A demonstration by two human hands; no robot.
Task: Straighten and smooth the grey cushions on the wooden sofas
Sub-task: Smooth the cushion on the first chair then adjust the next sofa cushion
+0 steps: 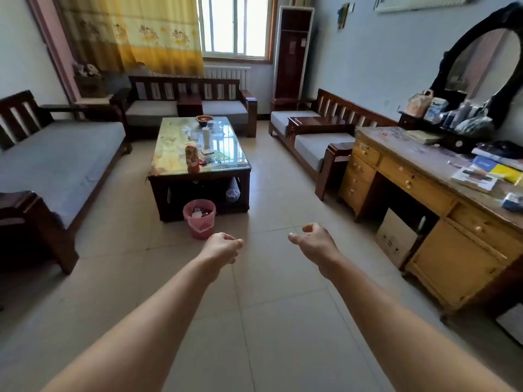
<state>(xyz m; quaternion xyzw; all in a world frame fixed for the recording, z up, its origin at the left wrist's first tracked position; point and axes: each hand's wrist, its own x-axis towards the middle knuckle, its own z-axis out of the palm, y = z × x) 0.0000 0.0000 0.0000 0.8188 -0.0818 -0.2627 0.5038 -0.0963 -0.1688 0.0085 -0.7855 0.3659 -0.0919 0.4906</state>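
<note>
Dark wooden sofas ring the room. A long grey cushion (59,162) lies on the left sofa (51,219). Two grey cushions (151,108) (225,108) sit on the far sofa under the window. The right sofa (339,108) carries two more grey cushions (288,117) (319,147). Both my arms reach forward over the tiled floor, far from every cushion. My left hand (222,246) hangs with loosely curled fingers and holds nothing. My right hand (312,240) is also loosely curled and holds nothing.
A glass-topped coffee table (169,162) with bottles and small items stands in the middle. A pink waste bin (199,219) sits in front of it. A yellow wooden desk (424,193) with books and a mirror lines the right wall. Open tiled floor lies below my hands.
</note>
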